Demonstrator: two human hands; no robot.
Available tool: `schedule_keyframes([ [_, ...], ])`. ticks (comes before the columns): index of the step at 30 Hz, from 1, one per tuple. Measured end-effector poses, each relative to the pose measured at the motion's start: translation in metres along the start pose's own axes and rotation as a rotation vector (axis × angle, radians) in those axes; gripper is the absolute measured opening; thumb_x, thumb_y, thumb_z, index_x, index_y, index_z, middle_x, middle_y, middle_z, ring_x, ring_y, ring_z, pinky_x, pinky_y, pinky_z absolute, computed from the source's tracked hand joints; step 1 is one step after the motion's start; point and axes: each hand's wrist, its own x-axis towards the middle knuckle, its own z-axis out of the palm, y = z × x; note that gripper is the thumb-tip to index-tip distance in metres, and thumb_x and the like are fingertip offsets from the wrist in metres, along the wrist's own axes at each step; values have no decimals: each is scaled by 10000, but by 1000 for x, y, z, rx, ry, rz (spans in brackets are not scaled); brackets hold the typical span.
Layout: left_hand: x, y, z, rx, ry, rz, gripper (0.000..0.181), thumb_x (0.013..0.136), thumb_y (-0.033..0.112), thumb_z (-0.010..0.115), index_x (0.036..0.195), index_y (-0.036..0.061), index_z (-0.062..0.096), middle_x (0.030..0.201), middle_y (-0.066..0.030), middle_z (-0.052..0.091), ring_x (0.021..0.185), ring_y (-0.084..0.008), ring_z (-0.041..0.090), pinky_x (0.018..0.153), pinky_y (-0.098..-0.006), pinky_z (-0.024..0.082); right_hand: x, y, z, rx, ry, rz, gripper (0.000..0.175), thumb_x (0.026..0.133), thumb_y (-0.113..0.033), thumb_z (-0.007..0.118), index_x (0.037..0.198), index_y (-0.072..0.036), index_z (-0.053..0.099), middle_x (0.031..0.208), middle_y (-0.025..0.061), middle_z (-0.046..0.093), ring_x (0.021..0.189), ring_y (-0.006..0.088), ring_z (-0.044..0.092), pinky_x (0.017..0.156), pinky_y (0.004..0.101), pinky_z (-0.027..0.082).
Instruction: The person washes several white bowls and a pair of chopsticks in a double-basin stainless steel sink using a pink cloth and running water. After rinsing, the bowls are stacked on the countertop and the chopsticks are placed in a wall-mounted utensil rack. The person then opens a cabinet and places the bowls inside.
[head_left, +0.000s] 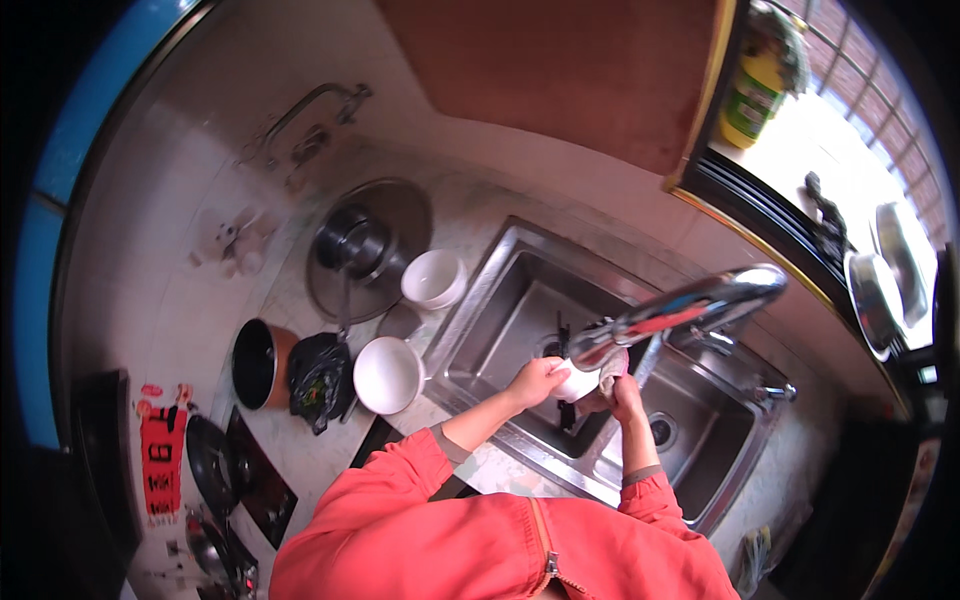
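Note:
My left hand (536, 381) grips the rim of a white bowl (576, 381) above the left basin of a stainless steel double sink (517, 315). A cloth (613, 373) is in my right hand (627, 397), pressed against the bowl's right side. The chrome faucet (675, 307) arches over the bowl and hides part of it. Beneath, dark slender items lie in the left basin, too covered to name. Two more white bowls stand on the counter left of the sink, one upper (434, 279) and one lower (388, 375).
A large round lid or tray (412, 217) holds a metal pot (352, 240). Nearby are a brown pot (262, 364) and a black plastic bag (319, 375). A wok (210, 465) lies lower left. On the windowsill stand a yellow bottle (750, 101) and metal pans (874, 300).

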Motion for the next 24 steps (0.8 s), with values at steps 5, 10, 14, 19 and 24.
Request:
schedule_keyframes([
  [5,-42,-20,-36,-877,83,-126,282,889,222,473,1036,-11,535,932,-27,590,884,-89,515,808,-233,381,73,47,-16,-958,-21,-228,417,845,-350,417,1009,6,559,957,217,581,918,298,571,728,383,453],
  [10,-99,10,-65,-96,267,8,171,835,192,553,867,29,594,749,-20,610,707,-125,574,839,-304,383,122,102,2,-1629,126,-455,372,843,-367,379,1120,-150,501,1113,159,527,1029,330,506,842,416,415],
  [14,-120,34,-92,805,612,478,91,694,113,644,778,107,612,663,-8,580,673,-164,566,937,-463,273,100,103,25,-1685,-13,-121,590,723,-403,564,1179,-56,422,1212,163,428,1120,323,425,878,449,383],
  [19,-92,33,-149,1113,801,479,89,697,114,637,780,106,607,676,-4,599,680,-150,555,947,-471,264,85,104,51,-1770,426,-263,598,599,-366,677,1033,-7,475,1020,133,491,942,278,517,817,382,424],
  [24,-49,13,-179,1136,880,369,78,726,153,617,776,96,602,685,-25,608,687,-174,563,951,-474,258,122,112,42,-1824,340,-366,294,772,-279,493,906,-21,529,878,127,554,834,253,570,708,335,472],
])
